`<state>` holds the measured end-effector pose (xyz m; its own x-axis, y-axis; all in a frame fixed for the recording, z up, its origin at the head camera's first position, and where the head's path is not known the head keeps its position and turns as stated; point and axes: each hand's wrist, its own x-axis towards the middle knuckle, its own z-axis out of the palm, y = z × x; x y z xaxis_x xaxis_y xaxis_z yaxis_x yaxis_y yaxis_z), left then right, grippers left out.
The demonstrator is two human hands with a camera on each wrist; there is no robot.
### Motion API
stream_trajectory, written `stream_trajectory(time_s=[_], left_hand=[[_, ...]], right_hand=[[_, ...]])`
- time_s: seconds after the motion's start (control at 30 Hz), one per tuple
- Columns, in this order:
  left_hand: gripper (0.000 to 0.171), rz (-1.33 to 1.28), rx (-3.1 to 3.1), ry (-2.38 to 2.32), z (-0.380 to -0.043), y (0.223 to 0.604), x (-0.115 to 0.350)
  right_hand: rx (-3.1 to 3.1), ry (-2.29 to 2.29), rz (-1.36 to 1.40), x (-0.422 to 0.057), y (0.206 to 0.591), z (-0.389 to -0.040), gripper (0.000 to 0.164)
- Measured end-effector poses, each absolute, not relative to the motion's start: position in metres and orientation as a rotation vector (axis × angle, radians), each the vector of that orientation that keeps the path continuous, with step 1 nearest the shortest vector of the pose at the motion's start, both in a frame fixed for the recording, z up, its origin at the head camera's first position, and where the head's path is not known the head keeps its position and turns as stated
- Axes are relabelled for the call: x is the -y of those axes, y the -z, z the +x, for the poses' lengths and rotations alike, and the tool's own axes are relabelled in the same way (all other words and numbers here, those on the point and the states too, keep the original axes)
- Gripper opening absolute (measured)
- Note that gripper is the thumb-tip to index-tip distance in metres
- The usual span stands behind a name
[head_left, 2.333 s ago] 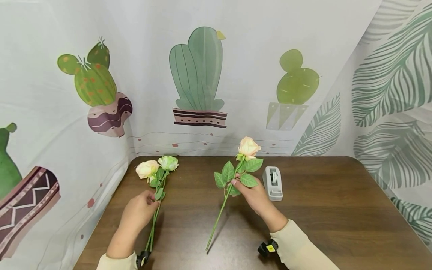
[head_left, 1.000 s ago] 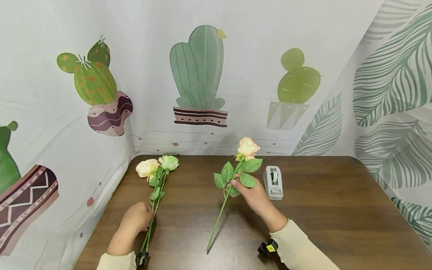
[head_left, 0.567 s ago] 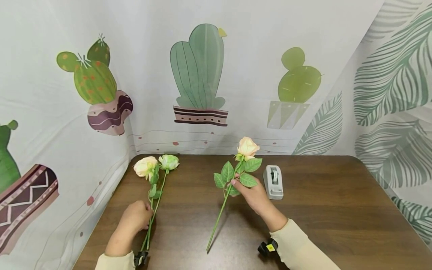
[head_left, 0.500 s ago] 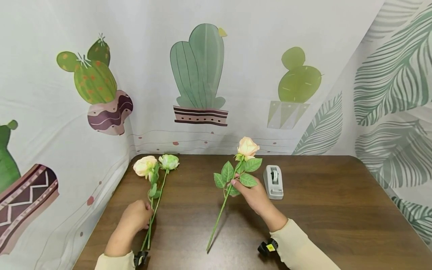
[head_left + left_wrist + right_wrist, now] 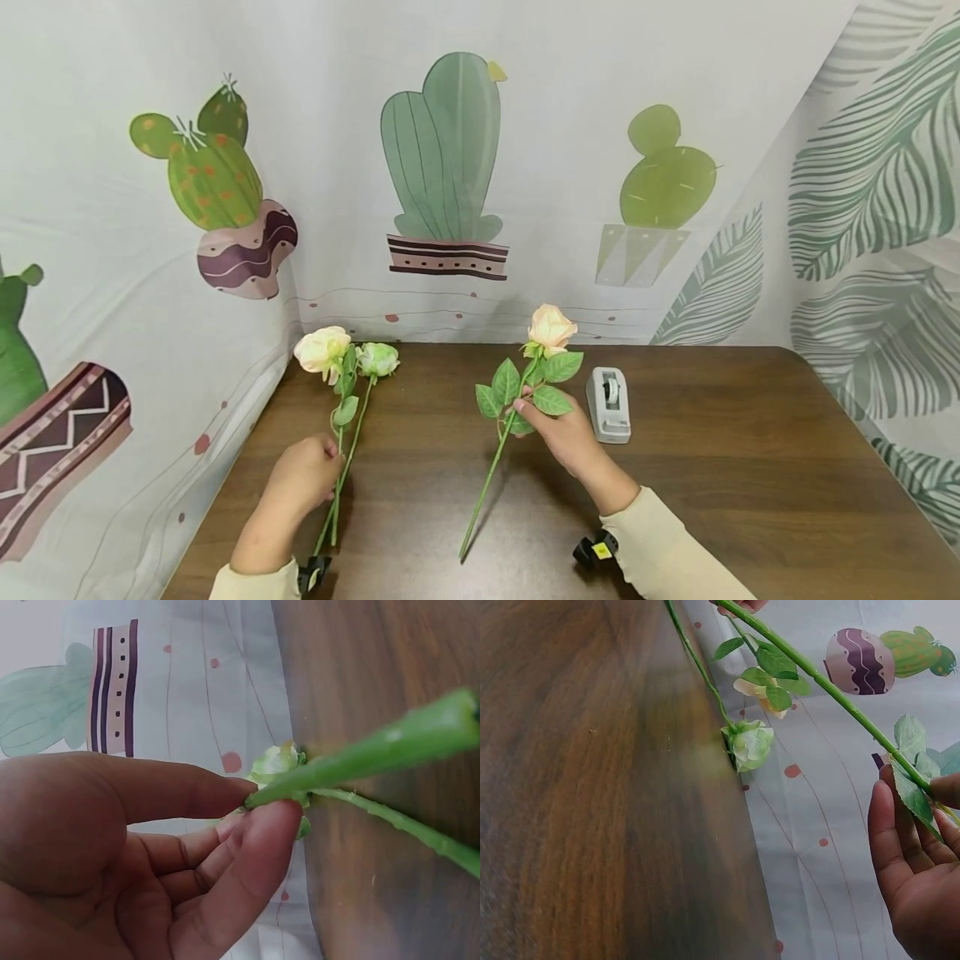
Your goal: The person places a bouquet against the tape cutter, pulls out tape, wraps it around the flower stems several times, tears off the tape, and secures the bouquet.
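Observation:
My left hand [image 5: 300, 475] pinches the stem of a pale cream rose [image 5: 322, 350], whose head is raised off the table. In the left wrist view that rose's stem [image 5: 375, 746] runs between thumb and fingertip, its cut end toward the camera. A green-white rose [image 5: 378, 359] lies beside it on the table, its stem crossing behind the cream one's. Between thumb and fingers, my right hand [image 5: 562, 429] holds a peach rose [image 5: 552, 327] below its head among the leaves. That rose slants, stem end low and toward me; its stem [image 5: 832, 690] crosses the right wrist view.
A white tape dispenser [image 5: 611, 425] with a roll in it stands right of the right hand, close to it. The brown wooden table [image 5: 720, 500] ends at a white curtain [image 5: 555, 167] printed with cacti and leaves.
My left hand first moved down the stems, then raised the cream rose, whose head rose and parted from the green-white one left lying. The right hand and peach rose stayed put.

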<state>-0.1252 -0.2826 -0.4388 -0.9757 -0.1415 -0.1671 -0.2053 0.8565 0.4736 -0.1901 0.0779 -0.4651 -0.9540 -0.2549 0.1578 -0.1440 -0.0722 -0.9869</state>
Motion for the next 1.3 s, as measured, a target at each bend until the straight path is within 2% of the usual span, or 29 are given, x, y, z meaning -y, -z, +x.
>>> stream_trajectory(time_s=[1.3], left_hand=[[0.012, 0.032, -3.107, -0.832, -0.124, 0.402, 0.201]], right_hand=[[-2.111, 2.155, -0.434, -0.078, 0.462, -0.187, 0.033]])
